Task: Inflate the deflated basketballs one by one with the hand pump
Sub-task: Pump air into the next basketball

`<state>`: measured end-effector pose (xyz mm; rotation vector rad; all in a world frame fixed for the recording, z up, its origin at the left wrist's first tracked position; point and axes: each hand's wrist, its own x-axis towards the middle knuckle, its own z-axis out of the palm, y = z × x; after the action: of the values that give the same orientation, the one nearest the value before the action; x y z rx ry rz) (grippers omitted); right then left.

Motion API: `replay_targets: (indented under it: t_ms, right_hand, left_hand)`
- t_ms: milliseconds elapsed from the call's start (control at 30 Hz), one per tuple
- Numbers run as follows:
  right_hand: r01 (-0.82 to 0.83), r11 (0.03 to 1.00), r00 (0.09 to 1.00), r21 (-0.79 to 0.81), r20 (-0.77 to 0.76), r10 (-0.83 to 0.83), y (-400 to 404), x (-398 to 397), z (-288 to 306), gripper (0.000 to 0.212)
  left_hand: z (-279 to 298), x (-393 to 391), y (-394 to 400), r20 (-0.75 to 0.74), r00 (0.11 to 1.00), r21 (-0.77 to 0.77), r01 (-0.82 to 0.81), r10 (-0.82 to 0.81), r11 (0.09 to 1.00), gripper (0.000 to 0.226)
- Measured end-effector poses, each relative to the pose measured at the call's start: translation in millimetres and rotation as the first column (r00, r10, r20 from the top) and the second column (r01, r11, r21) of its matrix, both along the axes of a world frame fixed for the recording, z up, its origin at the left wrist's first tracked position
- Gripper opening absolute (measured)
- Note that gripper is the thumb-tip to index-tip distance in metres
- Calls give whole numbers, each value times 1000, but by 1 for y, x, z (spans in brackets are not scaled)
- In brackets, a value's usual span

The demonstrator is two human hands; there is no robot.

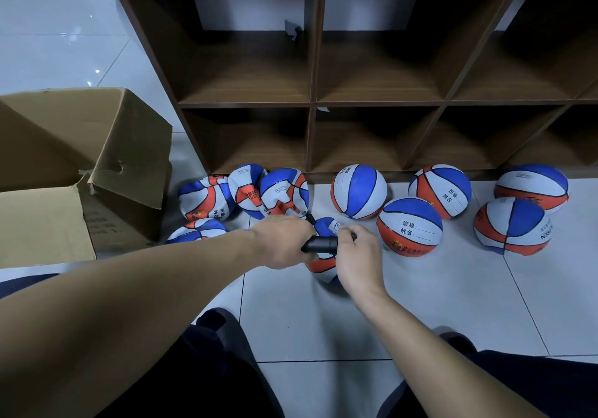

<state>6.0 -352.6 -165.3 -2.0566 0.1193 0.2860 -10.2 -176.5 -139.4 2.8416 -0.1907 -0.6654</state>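
A pale tiled floor (437, 307) with dark grout lines carries everything. At eleven o'clock from its middle, four crumpled, deflated basketballs (207, 200) huddle together, touching each other. From twelve to two o'clock five round, inflated balls (409, 226) rest along the foot of a dark wooden cubby shelf (310, 103), which stands on the tiles. At nine o'clock an open cardboard box (84, 165) sits beside the flat balls.

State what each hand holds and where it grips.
Left hand grips the black cylindrical hand pump by its barrel; right hand holds its handle end, above a crumpled blue, white and orange basketball.
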Motion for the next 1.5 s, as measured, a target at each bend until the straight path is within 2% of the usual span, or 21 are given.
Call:
replay_targets:
  t_ms: [133, 233, 300, 433, 600, 900, 1500]
  right_hand:
    - [-36, 999, 999, 12, -20, 36, -3, 2, -1, 29]
    - [-38, 999, 999, 21, 29, 38, -15, 10, 4, 26]
    - [20, 999, 998, 31, 64, -22, -28, 21, 9, 27]
    - [137, 989, 991, 47, 6, -137, -50, 41, 8, 42]
    - [201, 978, 979, 52, -33, -200, -42, 32, 6, 42]
    - [91, 996, 995, 1, 31, -91, -11, 7, 11, 31]
    - [-47, 998, 997, -35, -57, 45, -6, 8, 11, 29]
  left_hand:
    - [-1, 1, 3, -16, 1000, -1, 13, -13, 1000, 29]
    - [2, 3, 9, -1, 1000, -10, 10, -10, 1000, 29]
    - [3, 4, 19, 2, 1000, 14, -1, 1, 1000, 27]
    - [0, 5, 42, -45, 998, 63, -46, 49, 997, 28]
    - [-6, 4, 33, -18, 1000, 105, -19, 20, 994, 30]
    - [-5, 0, 14, 26, 1000, 50, -19, 17, 999, 31]
    - [1, 1, 2, 21, 999, 19, 36, -37, 999, 31]
